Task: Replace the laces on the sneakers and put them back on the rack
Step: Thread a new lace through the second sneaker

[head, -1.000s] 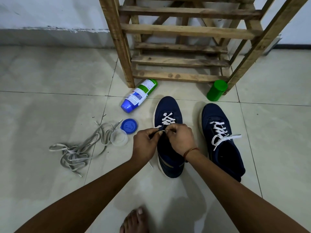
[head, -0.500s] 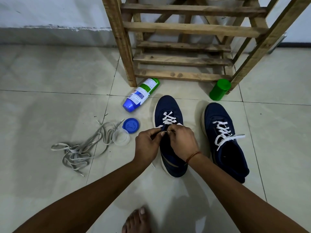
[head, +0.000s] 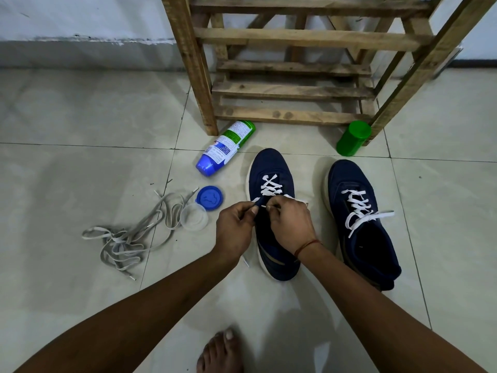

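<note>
Rack point(head: 295, 39): bare rough wood, unpainted, with knots and dark stains. Floor tiles point(head: 80, 157): pale, smooth, glossy, showing reflections. Navy sneaker point(head: 269, 168) and second sneaker point(head: 349, 181): matt cloth uppers, smooth off-white rubbery soles. White laces point(head: 270, 185): flat woven cloth, matt. Grey laces point(head: 126, 238): flat dull cloth, hard pale tips. Bottle point(head: 224, 148): glossy plastic, printed label. Green cap point(head: 352, 137) and blue lid point(head: 209, 197): smooth plastic, slight sheen. Small cup point(head: 193, 217): clear plastic. Wall point(head: 80, 17): matt paint, scuffed along the bottom.
</note>
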